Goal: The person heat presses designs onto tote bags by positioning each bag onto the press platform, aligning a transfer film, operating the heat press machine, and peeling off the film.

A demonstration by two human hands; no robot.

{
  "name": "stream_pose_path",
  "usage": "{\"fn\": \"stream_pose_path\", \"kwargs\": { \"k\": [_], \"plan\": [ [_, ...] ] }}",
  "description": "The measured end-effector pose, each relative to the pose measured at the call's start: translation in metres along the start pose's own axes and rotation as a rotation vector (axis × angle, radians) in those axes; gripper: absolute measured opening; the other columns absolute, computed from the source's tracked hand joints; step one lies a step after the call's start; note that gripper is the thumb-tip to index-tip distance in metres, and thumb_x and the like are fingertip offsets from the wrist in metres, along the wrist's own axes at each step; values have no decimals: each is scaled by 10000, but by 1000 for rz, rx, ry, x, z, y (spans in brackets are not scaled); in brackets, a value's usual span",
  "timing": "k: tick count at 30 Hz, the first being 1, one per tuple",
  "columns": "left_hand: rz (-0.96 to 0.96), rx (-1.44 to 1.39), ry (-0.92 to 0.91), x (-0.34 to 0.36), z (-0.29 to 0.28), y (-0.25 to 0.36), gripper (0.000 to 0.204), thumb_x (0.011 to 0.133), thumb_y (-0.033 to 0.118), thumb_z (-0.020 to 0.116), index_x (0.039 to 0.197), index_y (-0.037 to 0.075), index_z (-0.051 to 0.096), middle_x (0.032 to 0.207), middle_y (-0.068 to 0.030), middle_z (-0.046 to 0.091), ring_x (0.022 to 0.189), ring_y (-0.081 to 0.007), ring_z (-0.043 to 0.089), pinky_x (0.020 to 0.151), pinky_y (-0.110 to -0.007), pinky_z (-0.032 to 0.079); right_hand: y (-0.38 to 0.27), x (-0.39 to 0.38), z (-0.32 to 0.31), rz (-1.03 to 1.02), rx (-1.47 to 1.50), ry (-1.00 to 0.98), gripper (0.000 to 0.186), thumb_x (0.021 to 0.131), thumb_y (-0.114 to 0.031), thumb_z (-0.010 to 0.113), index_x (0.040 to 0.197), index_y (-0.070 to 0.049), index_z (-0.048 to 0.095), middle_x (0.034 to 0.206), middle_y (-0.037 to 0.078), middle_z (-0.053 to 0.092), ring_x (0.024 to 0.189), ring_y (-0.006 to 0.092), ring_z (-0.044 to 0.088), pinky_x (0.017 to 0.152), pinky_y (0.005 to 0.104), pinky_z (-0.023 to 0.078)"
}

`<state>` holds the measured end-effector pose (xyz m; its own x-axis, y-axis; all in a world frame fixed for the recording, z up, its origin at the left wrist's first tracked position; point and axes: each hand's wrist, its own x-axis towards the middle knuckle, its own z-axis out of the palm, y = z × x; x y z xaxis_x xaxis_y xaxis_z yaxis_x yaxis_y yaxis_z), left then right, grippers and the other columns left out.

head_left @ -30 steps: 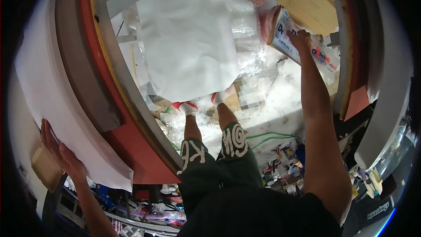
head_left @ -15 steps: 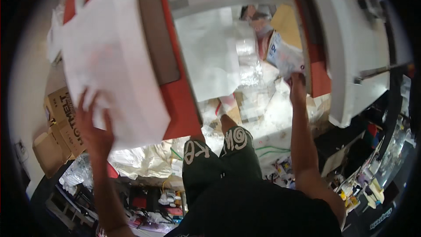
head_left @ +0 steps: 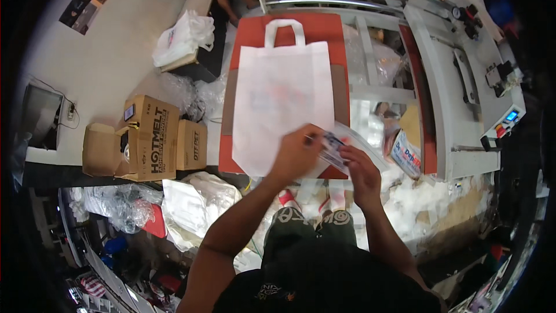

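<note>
A white tote bag (head_left: pixel 281 104) with one loop handle showing lies flat on a red press bed (head_left: pixel 341 52), and faint colour shows on its front. Over the bag's lower right corner, both my hands hold a clear film sheet (head_left: pixel 332 142) with dark and red print. My left hand (head_left: pixel 297 152) is closed on the sheet's left side, its fingertips partly hidden. My right hand (head_left: pixel 362 175) pinches its right side. Part of the film is blurred.
To the right stands a grey press frame (head_left: pixel 449 98) with a small lit control box (head_left: pixel 511 117). More printed film (head_left: pixel 405 153) lies beside the bed. Left are cardboard boxes (head_left: pixel 156 139) and a pile of white bags (head_left: pixel 184 39). Another person's arm (head_left: pixel 227 8) shows at the far end.
The view has swung, so the bag and red bed now lie in the middle. My left hand has left the bag, and my right hand has come in from the right; both now hold the film.
</note>
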<state>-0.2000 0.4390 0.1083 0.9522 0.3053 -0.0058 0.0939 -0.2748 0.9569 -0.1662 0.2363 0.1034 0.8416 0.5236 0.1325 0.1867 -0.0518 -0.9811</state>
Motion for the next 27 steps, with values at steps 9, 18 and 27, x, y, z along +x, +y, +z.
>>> {"fn": "stream_pose_path", "kwargs": {
  "k": [9,18,27],
  "plan": [
    [-402,-199,559,71,-138,-141,293,879,110,669,1114,-52,602,915,-80,634,778,-156,632,625,-284,547,36,85,71,-234,-713,95,356,815,-112,666,1161,-42,617,1261,146,556,1197,354,496,990,461,432],
    [201,397,674,56,-140,-134,382,877,78,634,1229,-47,555,1163,-223,609,1015,-327,624,881,-392,515,65,95,90,-203,-1073,-4,479,839,-242,641,1250,-8,570,1378,161,490,1290,398,414,1039,527,374],
    [300,973,240,13,-140,-140,484,911,230,563,1347,25,527,1414,-135,488,1311,-418,418,1069,-500,377,76,92,88,-239,-980,14,434,847,-216,642,1212,8,571,1338,193,503,1280,392,418,1063,487,366]
  ]
}}
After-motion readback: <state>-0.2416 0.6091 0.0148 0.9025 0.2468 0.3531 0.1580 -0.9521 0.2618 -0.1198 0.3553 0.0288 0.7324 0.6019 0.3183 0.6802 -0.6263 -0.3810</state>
